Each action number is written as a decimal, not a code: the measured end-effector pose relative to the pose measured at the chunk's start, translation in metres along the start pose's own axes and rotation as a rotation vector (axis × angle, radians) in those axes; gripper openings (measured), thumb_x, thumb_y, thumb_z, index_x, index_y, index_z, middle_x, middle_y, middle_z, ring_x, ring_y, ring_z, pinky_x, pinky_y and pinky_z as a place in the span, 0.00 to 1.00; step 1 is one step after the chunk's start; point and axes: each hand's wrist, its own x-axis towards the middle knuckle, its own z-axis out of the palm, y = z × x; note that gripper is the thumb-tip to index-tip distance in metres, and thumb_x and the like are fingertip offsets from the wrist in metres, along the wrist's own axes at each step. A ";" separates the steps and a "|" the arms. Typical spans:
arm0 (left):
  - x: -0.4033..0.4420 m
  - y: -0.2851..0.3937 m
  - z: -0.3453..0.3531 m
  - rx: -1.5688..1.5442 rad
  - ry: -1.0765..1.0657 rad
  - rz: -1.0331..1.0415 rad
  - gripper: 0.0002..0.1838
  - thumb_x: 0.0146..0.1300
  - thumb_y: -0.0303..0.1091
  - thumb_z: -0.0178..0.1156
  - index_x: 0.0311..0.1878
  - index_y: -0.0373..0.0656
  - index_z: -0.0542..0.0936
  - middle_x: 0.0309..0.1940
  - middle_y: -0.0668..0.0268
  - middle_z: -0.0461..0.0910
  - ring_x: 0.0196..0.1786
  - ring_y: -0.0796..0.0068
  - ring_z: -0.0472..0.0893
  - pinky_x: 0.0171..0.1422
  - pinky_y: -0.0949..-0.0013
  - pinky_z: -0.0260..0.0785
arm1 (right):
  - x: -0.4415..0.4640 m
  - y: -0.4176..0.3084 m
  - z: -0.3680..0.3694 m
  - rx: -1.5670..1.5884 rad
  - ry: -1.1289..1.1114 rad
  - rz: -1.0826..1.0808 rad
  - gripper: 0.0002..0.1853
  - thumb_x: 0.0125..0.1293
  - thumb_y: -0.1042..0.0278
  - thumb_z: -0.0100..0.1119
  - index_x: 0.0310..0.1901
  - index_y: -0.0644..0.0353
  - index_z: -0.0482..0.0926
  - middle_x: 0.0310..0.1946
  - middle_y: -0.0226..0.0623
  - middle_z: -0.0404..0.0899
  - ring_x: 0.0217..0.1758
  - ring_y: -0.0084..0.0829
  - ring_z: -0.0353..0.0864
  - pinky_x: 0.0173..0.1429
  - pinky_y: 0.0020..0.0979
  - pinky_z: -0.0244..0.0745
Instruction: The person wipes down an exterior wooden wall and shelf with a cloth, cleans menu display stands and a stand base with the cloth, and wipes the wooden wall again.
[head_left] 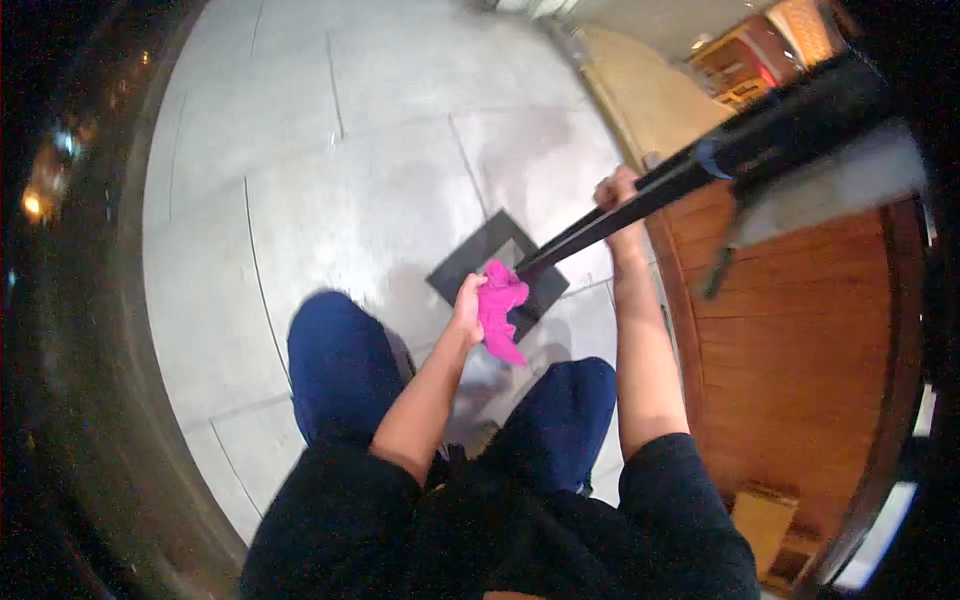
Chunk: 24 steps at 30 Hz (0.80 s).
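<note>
Over the base plate (462, 266), the pink cloth (503, 300) is being pinched in the nearer left hand (468, 306); the black pole (655, 201), slanting up from the plate, is being clasped higher by the right hand (617, 188), fingers curled.

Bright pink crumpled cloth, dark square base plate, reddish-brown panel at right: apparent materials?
Bright pink crumpled cloth: probably microfibre or terry, matte; fuzzy-looking, soft folds.
Dark square base plate: maybe painted metal, satin; flat, straight edges; plastic possible.
Reddish-brown panel: likely wood or laminate, low sheen; streaky tone, straight seams.
</note>
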 end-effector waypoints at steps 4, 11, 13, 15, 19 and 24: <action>-0.076 0.051 0.150 0.490 -0.193 0.588 0.26 0.58 0.38 0.51 0.58 0.38 0.64 0.50 0.60 0.72 0.50 0.63 0.73 0.59 0.53 0.61 | 0.005 0.099 0.012 0.754 0.186 0.418 0.12 0.60 0.60 0.53 0.40 0.59 0.72 0.26 0.29 0.70 0.22 0.27 0.67 0.25 0.28 0.65; -0.096 0.041 0.227 1.534 0.110 1.468 0.14 0.60 0.30 0.49 0.47 0.31 0.69 0.45 0.50 0.68 0.48 0.48 0.66 0.54 0.54 0.58 | -0.031 -0.018 0.050 0.060 0.516 0.120 0.11 0.53 0.68 0.59 0.23 0.69 0.75 0.16 0.28 0.71 0.23 0.19 0.64 0.28 0.32 0.65; -0.097 0.048 0.217 1.490 0.131 1.358 0.15 0.63 0.33 0.45 0.46 0.32 0.71 0.44 0.50 0.69 0.49 0.49 0.67 0.55 0.53 0.57 | -0.046 -0.025 0.052 -0.139 0.628 0.018 0.09 0.52 0.69 0.58 0.24 0.67 0.75 0.15 0.35 0.71 0.21 0.24 0.67 0.28 0.33 0.65; -0.092 0.041 0.243 1.659 0.231 1.319 0.15 0.64 0.34 0.43 0.46 0.31 0.71 0.44 0.48 0.70 0.49 0.47 0.67 0.57 0.52 0.56 | -0.053 -0.044 0.029 -0.211 0.764 0.013 0.09 0.52 0.69 0.57 0.23 0.66 0.74 0.14 0.40 0.70 0.19 0.28 0.68 0.28 0.34 0.65; -0.068 0.049 0.255 1.473 0.112 1.459 0.19 0.68 0.38 0.40 0.47 0.28 0.69 0.48 0.44 0.68 0.53 0.45 0.65 0.61 0.53 0.53 | -0.081 -0.085 0.027 -0.165 0.954 0.135 0.09 0.53 0.68 0.56 0.24 0.65 0.73 0.14 0.43 0.68 0.19 0.31 0.68 0.28 0.34 0.64; -0.027 0.058 0.295 1.397 -0.136 1.216 0.22 0.70 0.41 0.37 0.49 0.29 0.69 0.46 0.43 0.69 0.51 0.43 0.66 0.60 0.52 0.53 | -0.069 -0.072 0.005 -0.232 1.090 0.180 0.07 0.53 0.70 0.55 0.28 0.65 0.74 0.17 0.46 0.71 0.22 0.33 0.71 0.31 0.35 0.65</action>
